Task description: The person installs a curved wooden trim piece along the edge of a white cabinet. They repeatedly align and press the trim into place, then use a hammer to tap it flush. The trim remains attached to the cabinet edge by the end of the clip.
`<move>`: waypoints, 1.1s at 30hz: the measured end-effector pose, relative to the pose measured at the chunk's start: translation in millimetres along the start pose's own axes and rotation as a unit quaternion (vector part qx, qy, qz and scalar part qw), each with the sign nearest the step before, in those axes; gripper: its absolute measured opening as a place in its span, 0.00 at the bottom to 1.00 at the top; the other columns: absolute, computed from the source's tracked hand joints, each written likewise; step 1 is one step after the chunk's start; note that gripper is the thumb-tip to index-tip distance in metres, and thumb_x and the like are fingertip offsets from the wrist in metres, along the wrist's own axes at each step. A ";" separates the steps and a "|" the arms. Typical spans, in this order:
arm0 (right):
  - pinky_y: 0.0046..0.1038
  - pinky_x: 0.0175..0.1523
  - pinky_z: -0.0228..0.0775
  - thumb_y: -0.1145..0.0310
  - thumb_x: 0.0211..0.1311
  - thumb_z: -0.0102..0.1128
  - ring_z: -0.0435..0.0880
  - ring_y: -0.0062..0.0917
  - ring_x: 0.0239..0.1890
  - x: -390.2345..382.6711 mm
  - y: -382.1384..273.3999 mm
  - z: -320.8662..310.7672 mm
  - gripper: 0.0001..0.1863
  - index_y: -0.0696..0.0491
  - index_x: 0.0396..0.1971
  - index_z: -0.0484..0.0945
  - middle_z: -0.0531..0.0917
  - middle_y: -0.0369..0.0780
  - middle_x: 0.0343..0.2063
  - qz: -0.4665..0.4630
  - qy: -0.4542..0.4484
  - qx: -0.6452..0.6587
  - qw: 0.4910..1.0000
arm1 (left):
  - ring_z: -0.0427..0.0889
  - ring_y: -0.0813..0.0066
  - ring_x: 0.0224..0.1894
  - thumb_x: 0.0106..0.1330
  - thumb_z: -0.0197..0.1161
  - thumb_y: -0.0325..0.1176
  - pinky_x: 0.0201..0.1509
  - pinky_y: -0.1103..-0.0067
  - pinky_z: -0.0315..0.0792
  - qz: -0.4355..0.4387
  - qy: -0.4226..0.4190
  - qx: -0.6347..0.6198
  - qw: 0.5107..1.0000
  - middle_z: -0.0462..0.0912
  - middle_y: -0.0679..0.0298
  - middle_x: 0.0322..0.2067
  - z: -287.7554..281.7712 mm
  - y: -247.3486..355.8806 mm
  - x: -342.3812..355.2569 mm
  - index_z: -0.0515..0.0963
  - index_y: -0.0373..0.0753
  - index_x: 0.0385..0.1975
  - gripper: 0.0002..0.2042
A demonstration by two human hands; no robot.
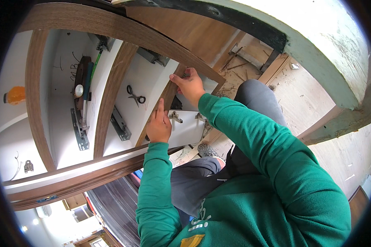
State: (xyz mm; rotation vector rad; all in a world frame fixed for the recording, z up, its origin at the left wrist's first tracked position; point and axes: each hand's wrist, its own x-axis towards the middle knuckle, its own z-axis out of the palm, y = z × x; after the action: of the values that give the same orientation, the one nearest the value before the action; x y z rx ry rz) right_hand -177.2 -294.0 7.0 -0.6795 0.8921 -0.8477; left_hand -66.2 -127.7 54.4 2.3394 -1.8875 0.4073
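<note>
My right hand [189, 84] pinches the upper part of a brown wood-edged strip [172, 88] on the front of a white cabinet divider. Lower down, my left hand [159, 125] grips the same strip, index finger extended along it and other fingers bent; its thumb is hidden. A white panel with metal hinges [187, 127] lies beside my hands. In the compartment to the left are black-handled scissors [136, 96] and a metal drawer runner [120, 123]. The farther compartment holds tools [82, 90] and another runner [78, 129].
My legs [257, 99] are bent beside the cabinet, over a floor [301, 94] with wood scraps and debris. A curved pale-green structure [325, 49] arches at the upper right. An orange object [15, 94] sits in the leftmost compartment. A dark wrapped item [115, 203] lies below the cabinet.
</note>
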 end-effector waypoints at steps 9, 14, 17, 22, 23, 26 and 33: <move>0.27 0.36 0.78 0.55 0.57 0.77 0.84 0.25 0.30 -2.2 -3.7 -1.0 0.45 0.69 0.64 0.65 0.84 0.44 0.34 0.001 -0.005 -0.005 1.000 | 0.87 0.53 0.42 0.71 0.60 0.36 0.43 0.62 0.82 0.001 0.002 -0.006 1.000 0.86 0.57 0.44 0.5 0.7 0.5 0.67 0.56 0.73 0.29; 0.26 0.35 0.78 0.56 0.58 0.77 0.83 0.25 0.30 -2.0 -4.6 -2.2 0.44 0.69 0.64 0.65 0.83 0.43 0.34 0.005 -0.013 0.000 1.000 | 0.87 0.52 0.42 0.71 0.60 0.36 0.43 0.62 0.82 -0.010 -0.011 0.002 1.000 0.85 0.57 0.45 -0.4 1.1 1.1 0.67 0.56 0.73 0.29; 0.26 0.35 0.78 0.56 0.58 0.77 0.83 0.25 0.30 -1.6 -5.2 -2.8 0.44 0.69 0.65 0.65 0.83 0.43 0.34 0.010 -0.019 0.005 1.000 | 0.87 0.52 0.43 0.71 0.60 0.35 0.44 0.62 0.83 -0.018 -0.018 -0.005 1.000 0.85 0.56 0.47 -1.4 2.0 1.3 0.67 0.56 0.73 0.29; 0.26 0.35 0.79 0.56 0.59 0.76 0.84 0.25 0.30 -0.6 -4.2 -2.1 0.45 0.69 0.66 0.64 0.83 0.43 0.34 0.017 -0.022 0.015 1.000 | 0.87 0.52 0.44 0.71 0.60 0.35 0.44 0.62 0.83 -0.016 -0.016 -0.008 1.000 0.85 0.56 0.48 -2.1 2.3 1.7 0.67 0.56 0.73 0.29; 0.26 0.35 0.79 0.56 0.59 0.76 0.84 0.25 0.30 -0.3 -3.9 -2.1 0.45 0.69 0.66 0.64 0.83 0.44 0.34 0.009 -0.023 0.013 1.000 | 0.87 0.52 0.44 0.71 0.60 0.35 0.45 0.62 0.83 -0.025 -0.023 -0.012 0.999 0.86 0.56 0.48 -1.8 2.1 1.9 0.68 0.56 0.73 0.29; 0.26 0.35 0.80 0.56 0.59 0.76 0.84 0.25 0.30 0.0 -3.4 -2.5 0.45 0.69 0.66 0.63 0.83 0.44 0.33 0.009 -0.025 0.009 1.000 | 0.87 0.52 0.44 0.71 0.60 0.35 0.45 0.62 0.83 -0.014 -0.009 -0.017 1.000 0.86 0.56 0.48 -0.6 1.6 2.3 0.68 0.55 0.73 0.28; 0.27 0.34 0.79 0.56 0.59 0.76 0.84 0.25 0.29 0.1 -5.5 -2.9 0.45 0.69 0.66 0.63 0.84 0.45 0.34 0.012 -0.026 -0.002 1.000 | 0.87 0.52 0.44 0.71 0.60 0.35 0.46 0.62 0.82 -0.015 -0.014 -0.009 1.000 0.86 0.56 0.48 -1.1 1.8 2.3 0.68 0.55 0.73 0.28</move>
State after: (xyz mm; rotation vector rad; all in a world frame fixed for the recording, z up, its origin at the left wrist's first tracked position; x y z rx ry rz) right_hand -181.6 -297.3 10.0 -0.6900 0.8527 -0.8040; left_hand -67.6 -130.0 56.0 2.3715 -1.8576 0.3552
